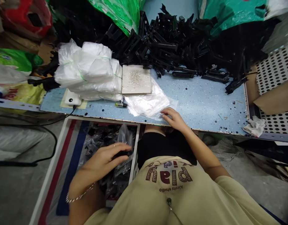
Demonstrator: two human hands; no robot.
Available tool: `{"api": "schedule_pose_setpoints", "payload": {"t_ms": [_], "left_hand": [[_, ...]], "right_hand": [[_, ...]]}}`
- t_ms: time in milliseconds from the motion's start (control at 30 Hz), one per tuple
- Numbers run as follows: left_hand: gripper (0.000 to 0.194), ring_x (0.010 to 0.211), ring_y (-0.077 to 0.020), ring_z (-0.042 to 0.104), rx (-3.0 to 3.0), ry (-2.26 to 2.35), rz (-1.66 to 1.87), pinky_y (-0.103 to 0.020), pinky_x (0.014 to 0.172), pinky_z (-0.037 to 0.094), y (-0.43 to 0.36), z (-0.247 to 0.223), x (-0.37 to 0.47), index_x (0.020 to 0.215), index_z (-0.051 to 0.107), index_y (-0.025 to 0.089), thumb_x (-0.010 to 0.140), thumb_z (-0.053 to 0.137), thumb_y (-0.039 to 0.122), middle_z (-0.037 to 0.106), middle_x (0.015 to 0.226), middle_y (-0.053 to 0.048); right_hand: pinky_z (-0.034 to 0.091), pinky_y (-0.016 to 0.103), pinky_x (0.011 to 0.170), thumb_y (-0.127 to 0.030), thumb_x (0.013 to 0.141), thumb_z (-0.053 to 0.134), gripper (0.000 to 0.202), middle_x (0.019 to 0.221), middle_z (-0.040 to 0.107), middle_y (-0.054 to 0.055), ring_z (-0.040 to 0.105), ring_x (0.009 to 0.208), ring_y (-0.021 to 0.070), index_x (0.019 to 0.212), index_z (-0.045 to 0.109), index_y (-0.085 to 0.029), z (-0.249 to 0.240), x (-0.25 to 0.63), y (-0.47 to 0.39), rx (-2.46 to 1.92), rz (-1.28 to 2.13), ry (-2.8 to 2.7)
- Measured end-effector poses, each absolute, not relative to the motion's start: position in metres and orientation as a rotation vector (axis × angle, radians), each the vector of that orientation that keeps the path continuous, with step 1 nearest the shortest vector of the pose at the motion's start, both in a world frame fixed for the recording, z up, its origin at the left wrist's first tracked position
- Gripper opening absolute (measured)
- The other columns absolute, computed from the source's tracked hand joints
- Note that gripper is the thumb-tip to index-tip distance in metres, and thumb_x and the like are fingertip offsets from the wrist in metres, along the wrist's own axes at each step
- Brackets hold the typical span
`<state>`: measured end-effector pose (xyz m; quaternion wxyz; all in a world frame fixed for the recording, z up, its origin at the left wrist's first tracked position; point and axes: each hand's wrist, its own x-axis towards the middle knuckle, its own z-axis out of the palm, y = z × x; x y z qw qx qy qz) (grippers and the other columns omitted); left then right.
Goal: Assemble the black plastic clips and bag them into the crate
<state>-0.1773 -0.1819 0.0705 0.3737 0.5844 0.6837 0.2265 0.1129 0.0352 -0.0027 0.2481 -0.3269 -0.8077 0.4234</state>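
Observation:
My left hand is over the crate at my left, thumb and fingers curled around a black part in a clear plastic bag. The bag's loose end stands up past my fingers, and the part is mostly hidden. On the bench edge rests my right hand, its fingers apart and touching the corner of a flat stack of clear plastic bags. A beige square board with a speckled middle lies on top of that stack.
Black plastic parts are heaped along the back of the blue bench. Bundled white bags, a white power socket and a small yellow-black tool sit at left. Bagged parts fill the striped crate. A perforated bin stands right.

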Motion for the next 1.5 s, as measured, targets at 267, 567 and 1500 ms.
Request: {"api": "schedule_pose_setpoints", "payload": {"t_ms": [267, 567, 1500], "left_hand": [[0.036, 0.108, -0.0237, 0.068, 1.416, 1.856, 0.438, -0.043, 0.092, 0.059, -0.171, 0.02, -0.164, 0.126, 0.064, 0.018, 0.098, 0.064, 0.04, 0.067, 0.123, -0.009], [0.058, 0.152, -0.0345, 0.039, 2.187, 2.077, 0.598, -0.061, 0.123, 0.033, 0.034, 0.003, -0.198, 0.143, 0.059, 0.018, 0.09, 0.042, 0.0, 0.052, 0.156, -0.016], [0.068, 0.145, -0.0317, 0.048, 1.485, 1.31, 1.171, -0.054, 0.12, 0.041, 0.059, 0.012, -0.062, 0.152, 0.042, 0.023, 0.093, 0.066, 0.046, 0.052, 0.154, -0.017]], "right_hand": [[0.038, 0.058, 0.121, -0.02, 0.104, 0.038, 0.043, 0.148, 0.058, 0.015, 0.044, 0.147, 0.0292, 0.14, 0.061, -0.017, -0.024, 0.074, 0.073, -0.667, 0.739, -2.567], [0.024, 0.059, 0.128, -0.025, 0.106, 0.04, 0.048, 0.164, 0.041, 0.013, 0.027, 0.158, 0.0291, 0.152, 0.05, -0.015, -0.031, 0.053, 0.087, -0.64, 0.617, -2.835], [0.055, 0.044, 0.092, -0.053, 0.09, 0.065, 0.06, 0.12, 0.07, 0.011, 0.066, 0.108, 0.0277, 0.139, 0.058, -0.019, 0.018, 0.162, 0.164, -1.109, 1.432, -1.855]]}}
